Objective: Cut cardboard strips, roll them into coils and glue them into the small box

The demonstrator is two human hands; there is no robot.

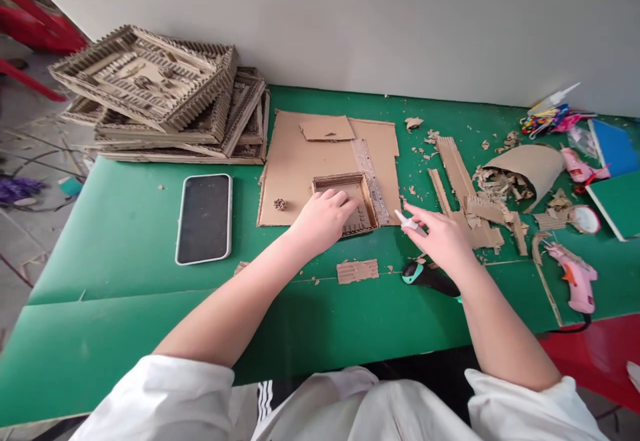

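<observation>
My left hand point(324, 220) lies over the left side of a small open cardboard box point(371, 204), its fingers bent over the wall and reaching inside. What is under those fingers is hidden. Dark marks show on the box floor. Just right of the box, my right hand point(443, 236) grips a slim white tube with a pointed nozzle point(410, 222), tip toward the upper left. Beneath the box is a flat cardboard sheet point(287, 154), with a clear ruler point(373, 178) along the box's right side. A small rolled cardboard piece point(280, 205) sits on the sheet's left.
Ridged cardboard trays point(165, 101) are stacked at back left, above a phone point(205, 218). Cardboard strips point(455, 168) and a paper cone of scraps point(535, 164) lie right. A black-and-teal handled tool point(430, 278) is under my right wrist; a pink glue gun point(575, 278) lies farther right.
</observation>
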